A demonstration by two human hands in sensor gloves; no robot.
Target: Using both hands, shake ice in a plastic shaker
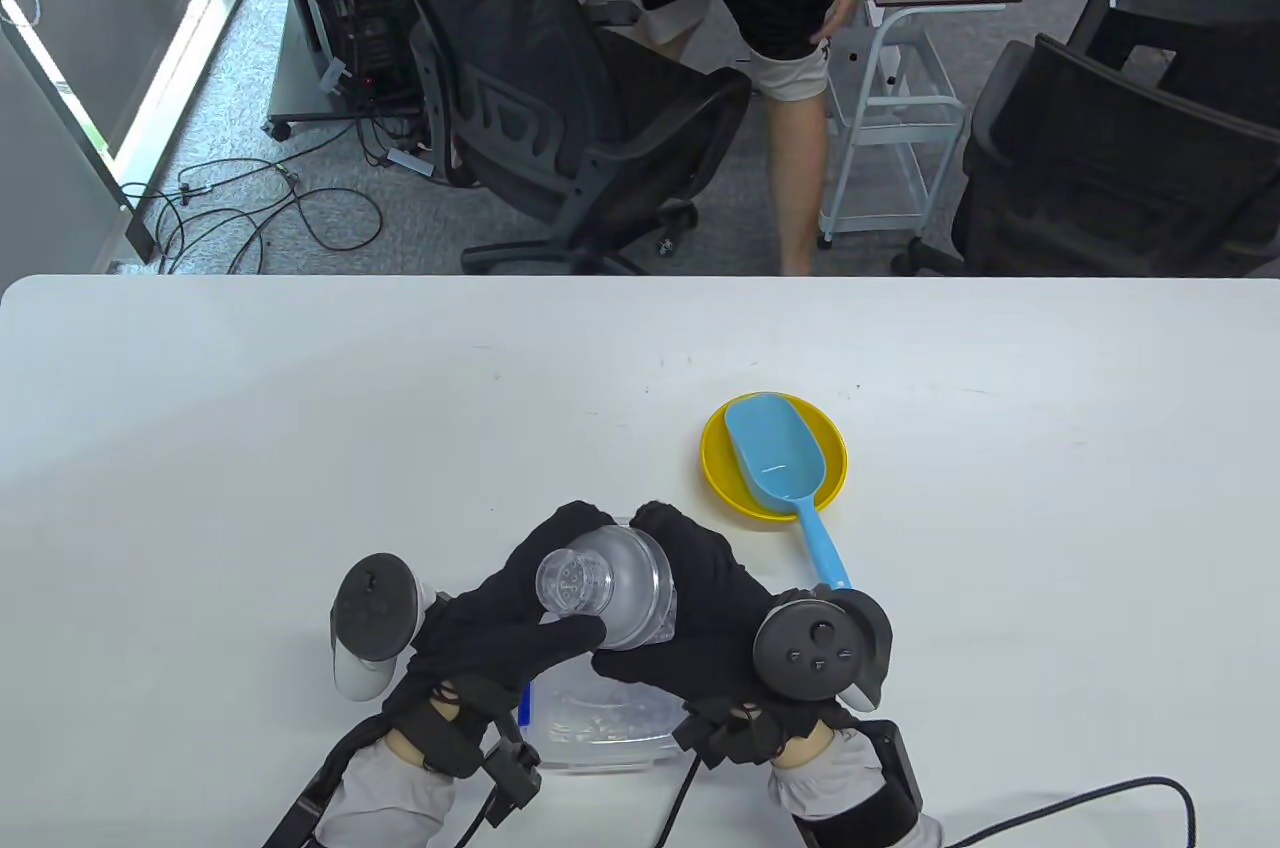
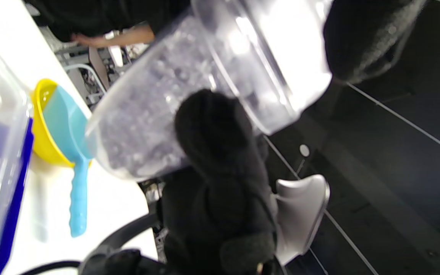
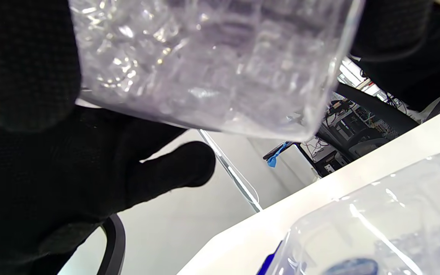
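Note:
A clear plastic shaker [image 1: 615, 588] with a domed lid is held off the table between both hands, its cap toward the camera. My left hand [image 1: 510, 613] grips its left side, thumb under the cap. My right hand [image 1: 705, 603] wraps the right side. In the left wrist view the shaker [image 2: 189, 91] shows ice inside, with a black-gloved thumb [image 2: 212, 130] across it. The right wrist view looks up at the shaker's [image 3: 212, 65] icy lower part, gloved fingers [image 3: 25, 65] beside it.
A clear ice box [image 1: 600, 723] with a blue clip sits on the white table [image 1: 300, 428] under the hands. A yellow dish [image 1: 722, 473] holding a blue scoop [image 1: 780, 468] lies to the right. A person and office chairs stand beyond the far edge.

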